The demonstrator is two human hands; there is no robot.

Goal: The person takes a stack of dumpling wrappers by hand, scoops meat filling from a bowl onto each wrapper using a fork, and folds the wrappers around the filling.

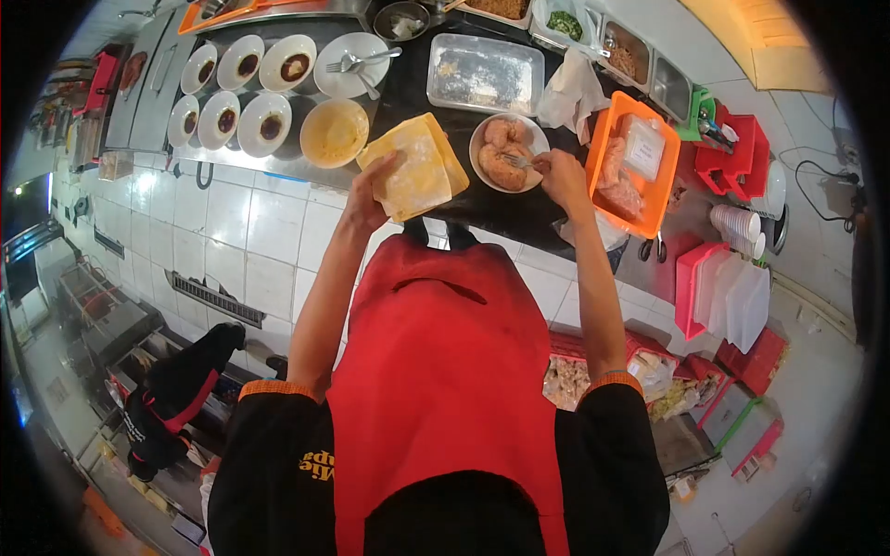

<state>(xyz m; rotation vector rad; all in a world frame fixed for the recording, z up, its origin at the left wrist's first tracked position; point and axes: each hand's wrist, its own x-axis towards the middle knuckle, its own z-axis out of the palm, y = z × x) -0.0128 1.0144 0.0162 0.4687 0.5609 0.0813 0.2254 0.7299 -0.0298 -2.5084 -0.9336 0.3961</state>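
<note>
My left hand [369, 196] is closed on yellow square dough wrappers [414, 181] with a whitish, floury top. More yellow wrapper edges show behind them at the upper right; whether those are held too is unclear. My right hand [562, 182] grips a fork [517, 161], its tines in pinkish minced meat [502, 169]. The meat lies in lumps in a white bowl [476, 150] on the dark counter. Just left of the wrappers is a bowl with yellowish residue [333, 135].
Several white bowls with dark sauce [264, 128] line the left counter, near a plate with forks [338, 79]. A floury clear tray [486, 74] lies ahead. An orange tray [640, 209] with bagged meat is at right. A co-worker [176, 403] stands at lower left.
</note>
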